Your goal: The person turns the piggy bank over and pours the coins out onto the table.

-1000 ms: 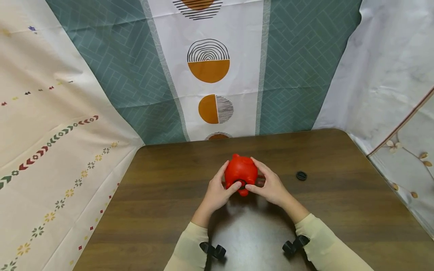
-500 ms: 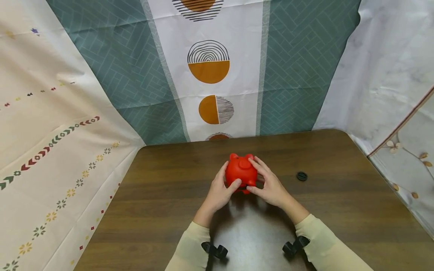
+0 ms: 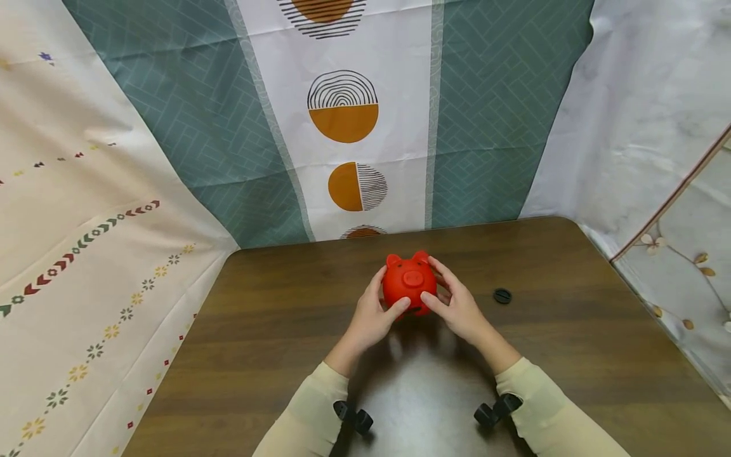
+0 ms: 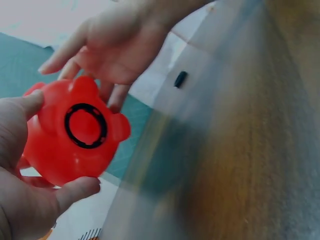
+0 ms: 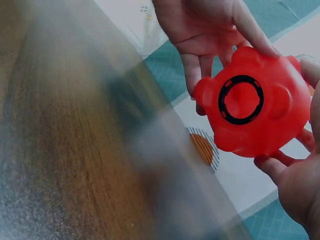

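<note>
A red piggy bank [image 3: 408,284] is held between both hands above the table, its snout facing the head camera. My left hand [image 3: 371,318] grips it from the left, thumb low on the front. On the other side my right hand [image 3: 457,310] holds it with fingers along the side and the thumb near the snout. Both wrist views show the underside of the piggy bank [image 4: 75,160], with stubby feet and an open hole rimmed by a black ring [image 5: 222,101]. A round black plug [image 3: 502,296] lies on the table to the right.
The brown wooden table [image 3: 274,355] spreads around the hands. Behind it hangs a teal and white patterned cloth [image 3: 485,127]. Pale cloths border the left and right sides. Each forearm bears a black wrist camera mount.
The piggy bank has tipped so that its snout and face turned to the head camera, while its ringed hole turned downward. Both hands kept hold and rose slightly.
</note>
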The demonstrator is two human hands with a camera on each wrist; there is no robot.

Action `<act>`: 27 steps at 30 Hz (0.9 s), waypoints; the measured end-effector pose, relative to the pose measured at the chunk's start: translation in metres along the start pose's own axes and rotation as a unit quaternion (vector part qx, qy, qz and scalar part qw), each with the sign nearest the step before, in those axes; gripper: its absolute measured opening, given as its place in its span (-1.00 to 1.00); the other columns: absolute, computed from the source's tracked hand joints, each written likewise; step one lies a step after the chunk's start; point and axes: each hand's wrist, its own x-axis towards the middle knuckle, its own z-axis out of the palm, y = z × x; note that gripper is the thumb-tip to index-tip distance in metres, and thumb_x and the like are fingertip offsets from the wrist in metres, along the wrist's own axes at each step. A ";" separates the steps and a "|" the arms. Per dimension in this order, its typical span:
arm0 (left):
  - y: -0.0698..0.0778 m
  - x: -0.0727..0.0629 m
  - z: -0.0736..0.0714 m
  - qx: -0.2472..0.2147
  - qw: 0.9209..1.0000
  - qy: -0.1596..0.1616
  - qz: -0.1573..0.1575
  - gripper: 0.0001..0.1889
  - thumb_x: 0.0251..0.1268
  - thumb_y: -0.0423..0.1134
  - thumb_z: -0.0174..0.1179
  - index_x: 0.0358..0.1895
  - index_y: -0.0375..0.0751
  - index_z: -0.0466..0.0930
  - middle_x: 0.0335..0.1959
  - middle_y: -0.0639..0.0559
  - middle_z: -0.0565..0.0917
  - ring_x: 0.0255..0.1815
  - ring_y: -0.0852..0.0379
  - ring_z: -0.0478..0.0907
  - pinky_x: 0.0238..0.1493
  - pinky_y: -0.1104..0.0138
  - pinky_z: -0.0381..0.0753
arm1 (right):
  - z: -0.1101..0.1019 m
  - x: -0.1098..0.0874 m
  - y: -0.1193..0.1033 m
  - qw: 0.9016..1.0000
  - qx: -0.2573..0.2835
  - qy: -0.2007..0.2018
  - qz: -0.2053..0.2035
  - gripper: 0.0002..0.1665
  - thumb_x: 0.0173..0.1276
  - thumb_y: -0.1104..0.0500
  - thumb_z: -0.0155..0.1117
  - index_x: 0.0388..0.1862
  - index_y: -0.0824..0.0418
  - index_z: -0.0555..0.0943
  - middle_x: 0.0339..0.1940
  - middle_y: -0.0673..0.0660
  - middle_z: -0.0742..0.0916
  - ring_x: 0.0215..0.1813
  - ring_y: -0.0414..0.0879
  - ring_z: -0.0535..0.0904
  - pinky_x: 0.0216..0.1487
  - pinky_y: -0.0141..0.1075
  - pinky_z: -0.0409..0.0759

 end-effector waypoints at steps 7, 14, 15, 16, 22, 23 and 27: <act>-0.004 -0.005 0.003 -0.036 0.998 0.013 0.043 -0.11 0.19 0.00 0.33 0.52 0.06 0.00 0.28 -0.03 0.36 0.01 0.00 0.52 -0.09 0.20 0.66 | 0.000 0.004 0.018 0.999 0.040 0.030 0.015 -0.24 0.40 0.29 0.18 0.50 0.25 0.11 0.43 0.26 0.32 0.40 0.19 0.23 0.11 -0.39 0.52; -0.003 -0.005 0.008 -0.080 0.994 0.011 0.074 -0.10 0.17 -0.17 0.37 0.51 0.02 0.00 0.37 0.01 0.28 0.09 -0.04 0.52 -0.06 0.17 0.65 | -0.002 0.004 0.027 0.997 0.048 0.039 0.051 -0.22 0.39 0.17 0.23 0.50 0.23 0.15 0.41 0.22 0.35 0.35 0.14 0.32 0.08 -0.37 0.54; 0.002 -0.006 0.008 -0.081 0.994 0.009 0.075 -0.11 0.18 -0.20 0.36 0.51 -0.02 0.00 0.38 0.00 0.27 0.10 -0.05 0.52 -0.05 0.19 0.65 | -0.002 0.004 0.026 0.997 0.048 0.038 0.054 -0.23 0.39 0.16 0.24 0.49 0.23 0.17 0.40 0.23 0.36 0.34 0.14 0.34 0.09 -0.36 0.54; 0.007 -0.008 0.006 -0.081 0.994 0.007 0.075 -0.12 0.20 -0.22 0.35 0.51 -0.07 0.00 0.38 -0.03 0.27 0.10 -0.06 0.52 -0.04 0.19 0.64 | -0.002 0.004 0.025 0.997 0.046 0.038 0.056 -0.23 0.39 0.15 0.24 0.49 0.24 0.18 0.40 0.23 0.36 0.33 0.15 0.35 0.09 -0.35 0.54; 0.030 -0.014 0.001 -0.098 0.993 0.021 0.065 -0.17 0.24 -0.20 0.29 0.50 -0.19 0.03 0.37 -0.11 0.28 0.13 -0.09 0.49 0.08 0.12 0.58 | -0.001 0.005 0.013 0.997 -0.005 0.045 0.065 -0.21 0.36 0.14 0.27 0.50 0.15 0.19 0.35 0.23 0.44 0.29 0.17 0.38 0.05 -0.19 0.60; 0.030 -0.013 0.001 -0.103 0.992 0.028 0.063 -0.18 0.24 -0.19 0.28 0.50 -0.19 0.03 0.36 -0.11 0.30 0.13 -0.10 0.49 0.09 0.10 0.57 | 0.000 0.005 0.007 0.996 -0.019 0.044 0.070 -0.21 0.36 0.13 0.28 0.50 0.13 0.20 0.34 0.23 0.46 0.28 0.18 0.39 0.03 -0.15 0.62; 0.029 -0.011 0.001 -0.106 0.992 0.048 0.051 -0.23 0.27 -0.19 0.24 0.48 -0.21 0.06 0.30 -0.13 0.36 0.11 -0.11 0.49 0.08 0.09 0.58 | 0.005 0.003 -0.015 0.993 -0.066 0.023 0.096 -0.18 0.35 0.08 0.28 0.52 0.11 0.17 0.28 0.26 0.51 0.18 0.23 0.48 -0.07 -0.08 0.66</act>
